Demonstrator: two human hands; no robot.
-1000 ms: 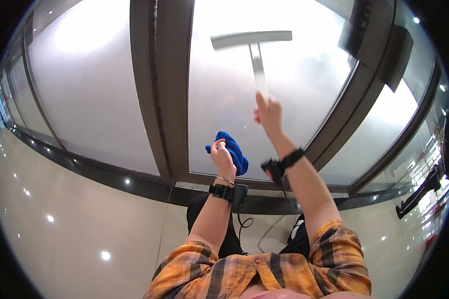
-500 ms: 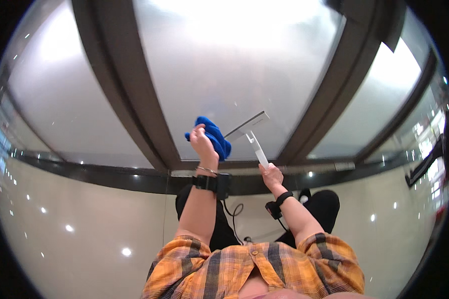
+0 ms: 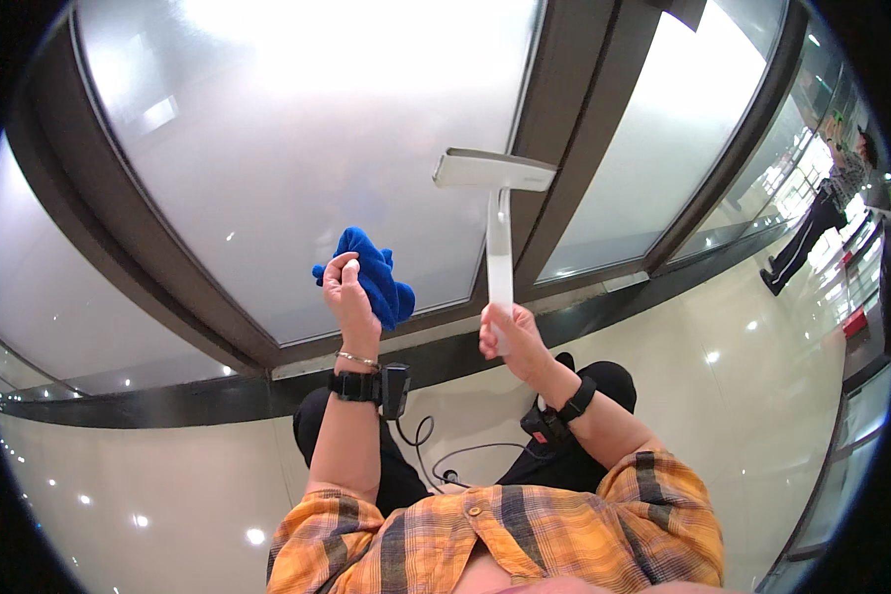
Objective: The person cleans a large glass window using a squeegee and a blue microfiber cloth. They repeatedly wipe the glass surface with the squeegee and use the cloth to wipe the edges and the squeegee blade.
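White plastic squeegee [image 3: 496, 213] gripped by right hand [image 3: 510, 332] fingers against frosted glass pane [image 3: 297, 139]; left hand [image 3: 349, 292] clutches bunched blue cloth [image 3: 374, 277]. Wiping step; next needs steady blade contact.

A white squeegee [image 3: 498, 213] stands upright against frosted glass, beside a bunched blue cloth [image 3: 374, 279].

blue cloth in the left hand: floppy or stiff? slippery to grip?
Likely floppy: the blue cloth sits bunched in the left hand, with folds spilling past the fingers. Probably light, since a loose one-hand hold carries it. Its surface looks napped and matte, so it should grip rather than slip.
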